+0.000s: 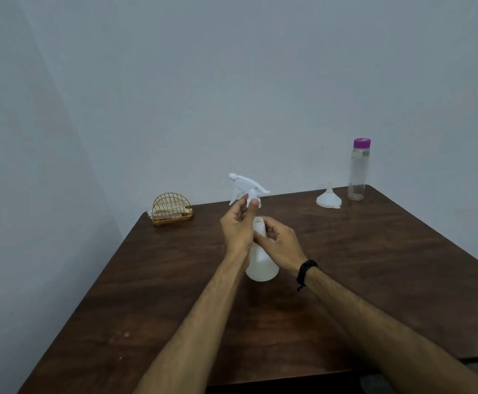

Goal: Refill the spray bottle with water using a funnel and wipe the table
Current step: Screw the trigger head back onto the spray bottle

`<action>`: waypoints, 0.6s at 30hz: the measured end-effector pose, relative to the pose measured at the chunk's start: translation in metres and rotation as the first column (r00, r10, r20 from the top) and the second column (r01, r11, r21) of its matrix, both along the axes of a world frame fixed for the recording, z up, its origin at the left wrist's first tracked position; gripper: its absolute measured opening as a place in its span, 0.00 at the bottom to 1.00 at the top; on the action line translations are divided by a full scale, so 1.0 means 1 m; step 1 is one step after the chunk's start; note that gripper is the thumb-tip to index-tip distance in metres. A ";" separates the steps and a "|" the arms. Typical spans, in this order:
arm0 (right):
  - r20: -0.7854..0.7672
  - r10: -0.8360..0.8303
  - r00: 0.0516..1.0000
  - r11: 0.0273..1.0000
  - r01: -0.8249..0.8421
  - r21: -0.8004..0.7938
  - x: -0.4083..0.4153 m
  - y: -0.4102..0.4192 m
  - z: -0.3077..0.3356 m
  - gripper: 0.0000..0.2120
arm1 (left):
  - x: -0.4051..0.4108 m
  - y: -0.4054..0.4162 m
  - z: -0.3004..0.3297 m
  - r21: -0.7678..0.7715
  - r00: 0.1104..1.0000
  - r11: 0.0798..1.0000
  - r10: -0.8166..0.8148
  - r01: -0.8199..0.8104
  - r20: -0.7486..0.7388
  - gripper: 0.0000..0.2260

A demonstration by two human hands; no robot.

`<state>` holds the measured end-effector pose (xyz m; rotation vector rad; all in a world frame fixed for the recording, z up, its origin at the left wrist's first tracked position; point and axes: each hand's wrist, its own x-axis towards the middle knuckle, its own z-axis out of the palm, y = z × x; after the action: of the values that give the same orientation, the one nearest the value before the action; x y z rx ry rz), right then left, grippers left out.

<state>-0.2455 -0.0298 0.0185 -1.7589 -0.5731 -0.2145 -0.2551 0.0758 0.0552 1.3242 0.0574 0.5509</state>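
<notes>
A translucent white spray bottle body (261, 261) stands upright on the dark wooden table (374, 251), its neck uncovered. My right hand (279, 243) wraps around its upper part. My left hand (238, 226) holds the white trigger spray head (246, 187) by its collar, lifted just above and left of the bottle neck. A white funnel (328, 197) lies upside down at the back right. Beside it stands a clear water bottle (358, 170) with a purple cap.
A gold wire napkin holder (172, 208) with tissues sits at the back left corner of the table. A plain grey wall runs behind. The table's right edge drops off near the frame's right side.
</notes>
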 end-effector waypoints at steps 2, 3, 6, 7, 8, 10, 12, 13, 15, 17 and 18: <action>-0.013 -0.014 1.000 1.000 0.014 0.017 -0.001 0.001 -0.005 0.09 | -0.004 0.002 -0.010 0.053 1.000 0.999 -0.003 0.003 -0.004 0.12; -0.027 -0.020 0.999 0.999 0.021 0.027 -0.001 0.001 -0.007 0.08 | -0.005 0.002 -0.015 0.070 1.000 0.998 -0.007 0.008 -0.009 0.11; -0.065 -0.027 0.998 0.998 0.031 0.057 -0.001 0.005 -0.012 0.08 | -0.007 0.004 -0.024 0.121 1.000 0.993 -0.015 0.014 0.005 0.09; -0.064 -0.030 0.998 0.998 0.034 0.058 -0.001 0.005 -0.014 0.08 | -0.007 0.004 -0.026 0.129 1.000 0.992 -0.014 0.012 0.013 0.08; -0.063 -0.032 0.997 0.997 0.036 0.062 -0.002 0.006 -0.015 0.08 | -0.008 0.004 -0.027 0.133 1.000 0.991 -0.008 0.005 0.022 0.07; -0.064 -0.039 0.997 0.997 0.043 0.063 -0.002 0.006 -0.018 0.06 | -0.009 0.004 -0.029 0.157 0.999 0.987 0.009 -0.014 0.032 0.07; -0.053 -0.042 0.998 0.997 0.046 0.068 -0.003 0.005 -0.020 0.05 | -0.008 0.005 -0.034 0.204 0.999 0.979 0.016 -0.022 0.032 0.09; -0.045 -0.043 0.998 0.996 0.046 0.070 -0.003 0.005 -0.021 0.06 | -0.007 0.006 -0.036 0.243 0.999 0.970 0.019 -0.028 0.037 0.12; -0.041 -0.045 0.998 0.996 0.048 0.078 -0.002 0.006 -0.024 0.07 | -0.006 0.007 -0.037 0.329 0.999 0.943 0.032 -0.043 0.039 0.18; -0.033 -0.046 0.998 0.995 0.048 0.087 -0.001 0.006 -0.028 0.09 | -0.006 0.007 -0.036 0.379 0.999 0.925 0.019 -0.031 0.035 0.18; -0.027 -0.049 0.998 0.994 0.051 0.092 0.000 0.007 -0.031 0.10 | -0.006 0.007 -0.035 0.383 0.999 0.924 0.000 -0.013 0.033 0.15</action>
<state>-0.2455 -0.0230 -0.0130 -1.6851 -0.4943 -0.2501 -0.2615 0.0832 0.0200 1.6963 -0.0776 0.6097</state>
